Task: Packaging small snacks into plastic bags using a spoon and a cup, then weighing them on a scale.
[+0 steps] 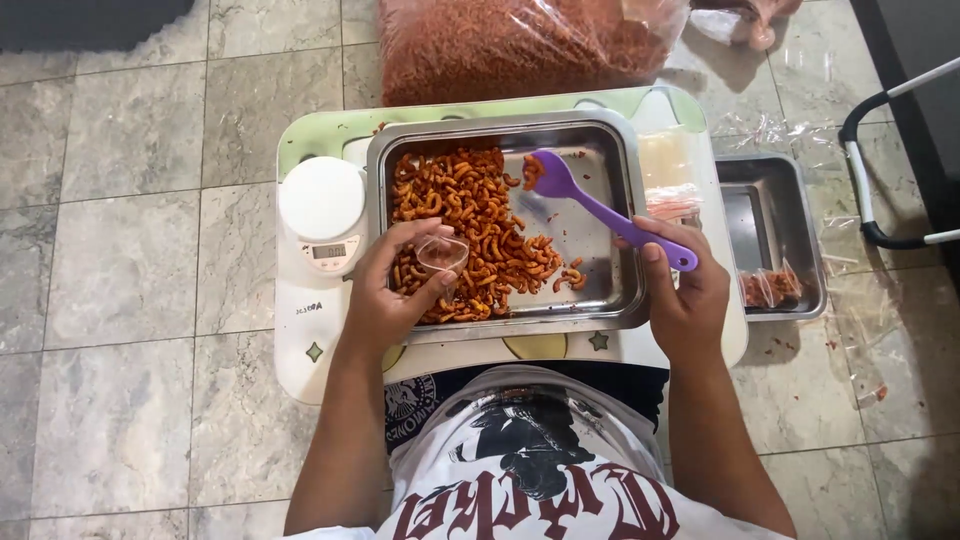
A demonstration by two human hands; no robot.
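Observation:
A steel tray [625, 235] on a low white table [305, 350] holds orange-red curled snack pieces [470, 215], heaped on its left half. My left hand [395, 290] holds a small clear plastic bag [442, 254] open over the snacks at the tray's near left. My right hand [685, 290] grips the handle of a purple spoon [590, 205]; its bowl lies over the middle of the tray with a few pieces on it.
A white kitchen scale [322, 210] stands left of the tray. A smaller steel tray [775, 235] with filled little bags sits on the tiled floor at right. A big clear sack of the same snacks [520, 45] lies behind the table. Loose plastic bags lie at right.

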